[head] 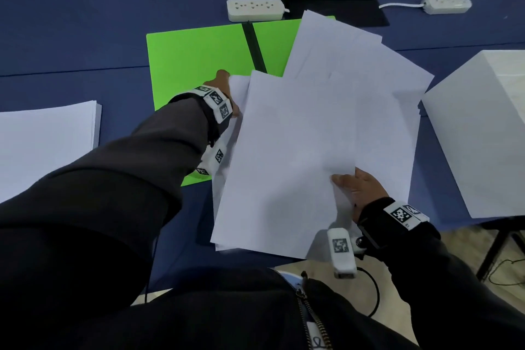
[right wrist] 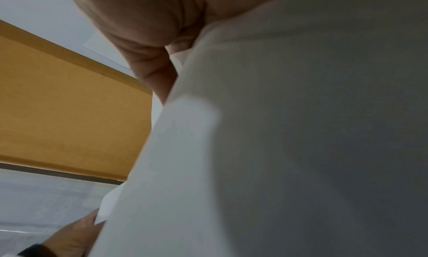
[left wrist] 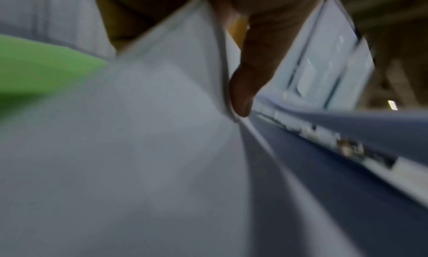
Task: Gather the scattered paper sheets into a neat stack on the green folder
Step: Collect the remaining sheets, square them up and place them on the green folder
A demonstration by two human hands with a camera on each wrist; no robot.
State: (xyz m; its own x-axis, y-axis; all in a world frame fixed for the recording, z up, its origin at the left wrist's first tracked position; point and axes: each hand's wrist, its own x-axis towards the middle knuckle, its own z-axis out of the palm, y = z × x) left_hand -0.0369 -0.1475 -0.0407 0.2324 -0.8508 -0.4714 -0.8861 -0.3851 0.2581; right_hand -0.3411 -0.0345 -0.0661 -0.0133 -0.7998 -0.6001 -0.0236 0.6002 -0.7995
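- Blue counter; two white power strips along the far edge, black mat between them.
- Green folder at centre, lying open and flat, black spine running near-to-far.
- Loose, fanned sheets held up over the folder's right half and the counter, edges uneven.
- Left hand at the fan's left edge, fingers curled round the sheets.
- Right hand at the near right corner, thumb on top, pinching the sheets.
- Separate paper stack at far left; white box at right.
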